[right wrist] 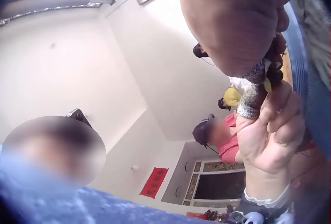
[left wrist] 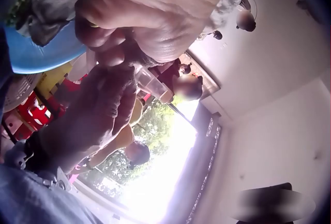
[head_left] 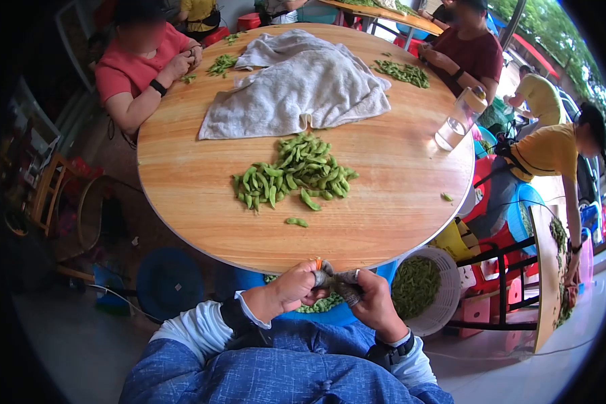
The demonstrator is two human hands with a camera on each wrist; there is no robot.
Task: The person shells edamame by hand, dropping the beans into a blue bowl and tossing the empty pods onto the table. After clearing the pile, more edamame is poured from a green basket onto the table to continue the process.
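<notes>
My left hand (head_left: pixel 291 288) and right hand (head_left: pixel 378 306) meet just off the table's near edge, above a blue basin (head_left: pixel 340 315) with light green beans (head_left: pixel 322 305) in it. Worn grey fabric covers (head_left: pixel 347 277) wrap the working digits, with an orange band beside the left one. Between the fingertips, both hands pinch an edamame pod (right wrist: pixel 268 85), of which only a small yellow-green part shows in the right wrist view. Curled fingers hide the rest. Ahead on the table lies a heap of green edamame pods (head_left: pixel 303 168), with a few loose pods (head_left: pixel 297 221) nearer me.
A round wooden table (head_left: pixel 195 202) fills the middle. Grey-white towels (head_left: pixel 296 94) lie behind the heap, and a clear bottle (head_left: pixel 459 121) stands at right. A white basket (head_left: pixel 450 296) of pods sits low at right. Other people work around the table and beyond it.
</notes>
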